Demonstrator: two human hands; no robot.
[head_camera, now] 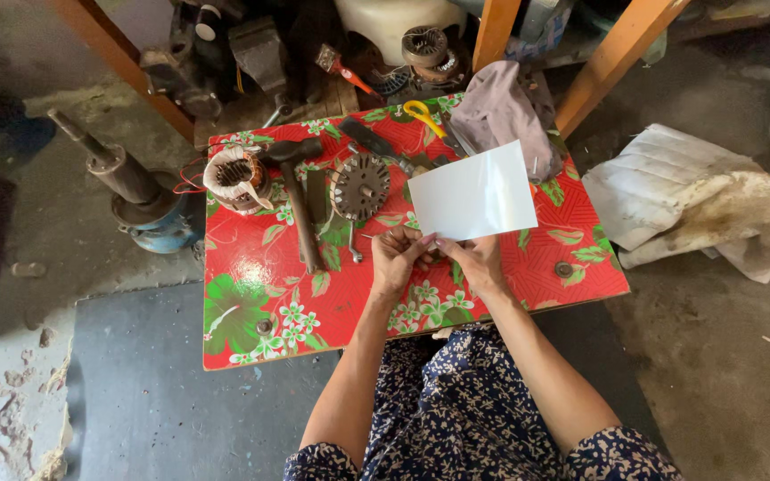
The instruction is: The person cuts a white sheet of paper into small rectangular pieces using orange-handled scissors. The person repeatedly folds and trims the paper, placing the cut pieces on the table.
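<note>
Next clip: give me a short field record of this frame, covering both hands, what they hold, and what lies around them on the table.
surface: small table with a red floral cover
left hand: grip closed on the lower edge of the white sheet
right hand: grip closed on the same edge, beside the left
sheet state: flat, raised off the table
near left hand: small spanner, round slotted metal part, hammer
far left: wound stator
back edge: yellow-handled scissors, grey cloth
</note>
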